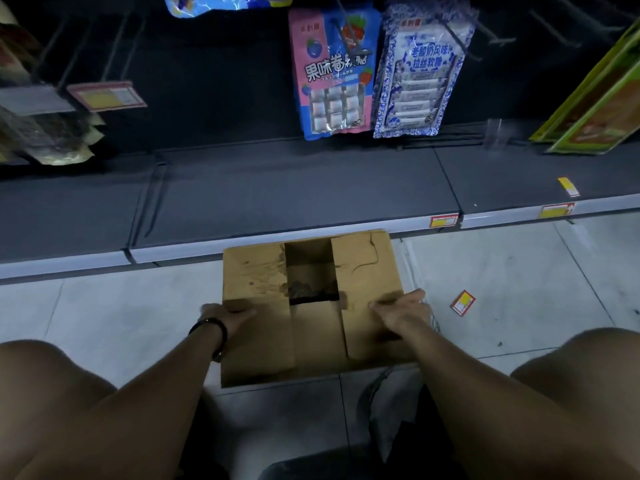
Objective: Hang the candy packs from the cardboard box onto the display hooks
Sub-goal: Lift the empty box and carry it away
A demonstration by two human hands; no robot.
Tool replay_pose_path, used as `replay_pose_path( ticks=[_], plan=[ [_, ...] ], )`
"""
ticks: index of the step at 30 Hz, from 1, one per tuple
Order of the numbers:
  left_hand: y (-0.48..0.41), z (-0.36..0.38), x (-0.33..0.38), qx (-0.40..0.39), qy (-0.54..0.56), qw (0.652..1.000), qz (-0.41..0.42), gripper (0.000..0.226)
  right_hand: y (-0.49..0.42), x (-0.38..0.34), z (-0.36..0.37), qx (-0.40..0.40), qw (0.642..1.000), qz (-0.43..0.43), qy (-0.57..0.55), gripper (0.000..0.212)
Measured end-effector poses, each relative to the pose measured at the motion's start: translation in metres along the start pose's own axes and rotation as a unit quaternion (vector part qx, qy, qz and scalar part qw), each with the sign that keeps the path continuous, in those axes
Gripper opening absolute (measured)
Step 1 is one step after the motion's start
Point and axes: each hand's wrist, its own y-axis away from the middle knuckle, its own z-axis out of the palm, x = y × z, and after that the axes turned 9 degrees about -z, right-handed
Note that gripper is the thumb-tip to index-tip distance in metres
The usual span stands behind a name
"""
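Note:
A brown cardboard box [256, 282] sits on the pale floor in front of a dark low shelf, its top flaps mostly folded in with a dark gap in the middle. My left hand [230, 315] grips the box's left edge, fingers curled over the flap. My right hand [401, 308] lies on the right flap with its fingers spread along the box's right edge. A pink-and-blue candy pack [334, 74] and a blue-and-white patterned candy pack [420, 71] hang side by side on display hooks [349, 32] above the shelf. No packs show inside the box.
A dark shelf [294, 192] with a white front rail runs across behind the box. Bare hooks [568, 26] stick out at upper right and upper left. Green boxes [602, 98] lean at the right, brown bags [45, 140] at the left. A small red-yellow tag [463, 303] lies on the floor.

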Motion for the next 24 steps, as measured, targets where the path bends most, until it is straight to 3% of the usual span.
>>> replay_pose_path(
  ticks=[2,4,6,12,15,19,24],
  plan=[
    [-0.011,-0.012,0.006,-0.059,0.000,0.997,-0.040,0.114,-0.020,-0.005,-0.001,-0.041,0.999,-0.016,0.000,0.083],
    [-0.013,-0.019,0.011,-0.133,-0.022,0.989,-0.054,0.106,-0.040,-0.001,0.002,-0.075,0.996,-0.032,-0.036,0.061],
    [-0.016,-0.019,0.011,-0.149,-0.024,0.987,-0.053,0.094,-0.049,0.005,0.001,-0.089,0.994,-0.032,-0.049,0.054],
    [0.050,-0.023,0.022,-0.150,-0.014,0.988,0.018,0.050,0.011,0.006,-0.055,-0.092,0.986,-0.022,-0.134,0.092],
    [0.100,-0.048,0.037,-0.157,-0.020,0.987,-0.016,0.069,0.045,-0.002,-0.107,-0.079,0.989,0.001,-0.128,0.090],
    [0.186,-0.088,0.069,-0.169,-0.061,0.984,-0.009,0.078,0.106,-0.016,-0.188,-0.046,0.988,0.047,-0.136,0.074],
    [0.297,-0.127,0.103,-0.202,-0.104,0.974,0.002,0.095,0.199,-0.010,-0.289,-0.010,0.973,0.077,-0.218,0.075]
  ],
)
